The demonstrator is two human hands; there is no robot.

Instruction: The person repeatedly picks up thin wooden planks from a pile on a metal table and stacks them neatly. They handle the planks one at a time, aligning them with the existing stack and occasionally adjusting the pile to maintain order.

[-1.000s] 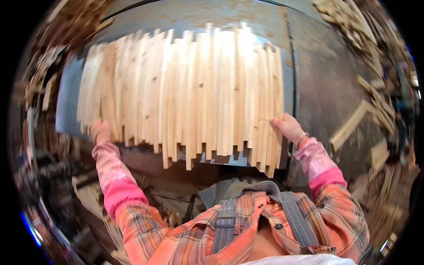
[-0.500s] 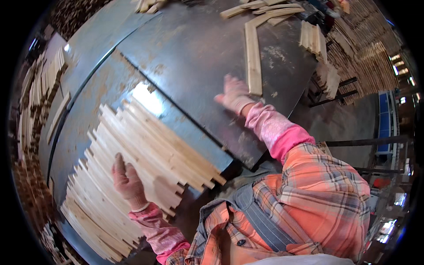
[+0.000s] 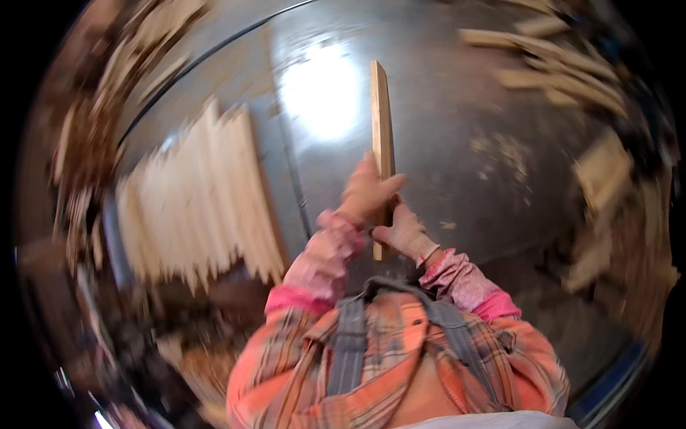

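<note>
A narrow wooden strip stands out in front of my chest, its long side running away from me. My left hand, in a pale glove, grips it around the middle with the thumb reaching across. Closer to my body, my right hand, gloved too, closes on the lower part of the same strip. Some of the fingers are hidden behind the wood. To the left, a row of pale wooden strips lies side by side with uneven ends; neither hand touches it.
The grey metal tabletop has a seam left of my hands and patches of dust. Several loose wooden pieces lie at the far right. Blurred stacked wood stands at the right edge, with more strips at the far left.
My right hand now holds a strip that lay on the table. My left hand has left the row and joined it on the strip. The view has swung round.
</note>
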